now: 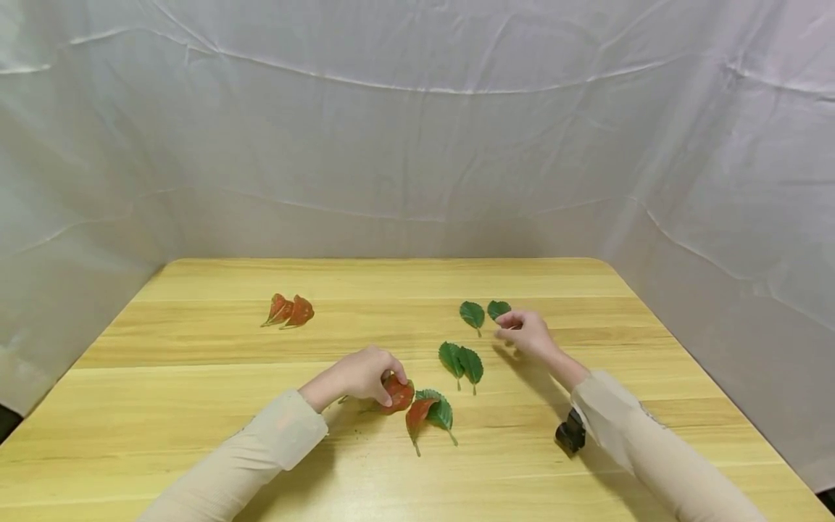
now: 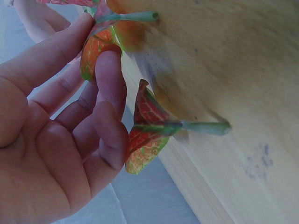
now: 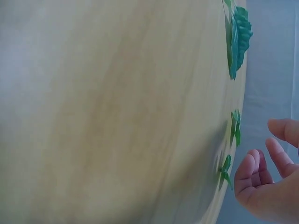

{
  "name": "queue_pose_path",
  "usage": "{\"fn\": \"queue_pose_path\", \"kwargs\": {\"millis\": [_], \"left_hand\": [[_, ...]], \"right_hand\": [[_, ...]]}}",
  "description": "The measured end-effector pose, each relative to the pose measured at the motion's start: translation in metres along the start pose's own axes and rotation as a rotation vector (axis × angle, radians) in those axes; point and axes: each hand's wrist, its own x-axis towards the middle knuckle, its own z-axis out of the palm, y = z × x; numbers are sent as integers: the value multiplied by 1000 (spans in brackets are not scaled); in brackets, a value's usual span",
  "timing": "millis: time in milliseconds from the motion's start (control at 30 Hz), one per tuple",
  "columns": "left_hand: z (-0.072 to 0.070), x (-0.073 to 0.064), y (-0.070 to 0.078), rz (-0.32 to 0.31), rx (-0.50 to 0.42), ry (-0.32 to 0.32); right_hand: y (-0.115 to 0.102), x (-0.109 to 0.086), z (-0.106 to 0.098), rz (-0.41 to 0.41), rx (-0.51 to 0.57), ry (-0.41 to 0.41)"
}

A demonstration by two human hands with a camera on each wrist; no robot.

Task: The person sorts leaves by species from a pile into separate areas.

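Observation:
With thumb and fingers, my left hand (image 1: 368,373) pinches a red leaf (image 1: 399,395) close over the table. In the left wrist view, a second red leaf (image 2: 152,123) lies beside the little finger, its stem toward the camera. To the right of this hand, another red leaf (image 1: 417,419) overlaps a green leaf (image 1: 441,412). My right hand (image 1: 530,335) hovers at the back right, fingertips near a green leaf (image 1: 499,309). The right wrist view shows its thumb and fingers apart, with nothing between them. One more green leaf (image 1: 472,314) lies just left of that one.
Two red leaves (image 1: 299,312) lie overlapping at the back left of the wooden table (image 1: 196,406). A pair of green leaves (image 1: 471,365) sits between my hands. Beside the right sleeve is a small black object (image 1: 571,433). Pale cloth (image 1: 391,159) hangs behind the table.

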Motion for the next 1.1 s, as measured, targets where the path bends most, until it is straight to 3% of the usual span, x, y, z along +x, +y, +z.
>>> {"fn": "queue_pose_path", "kwargs": {"millis": [467,833,1100], "left_hand": [[-2,-1,2,3,23,1],[-2,-2,5,2,23,-2],[-3,-2,5,0,-37,-11]], "right_hand": [[-1,-11,10,-59,-6,-67],[-2,-16,18,-176,-41,-218],[-3,-14,23,-230,-105,-264]]}}
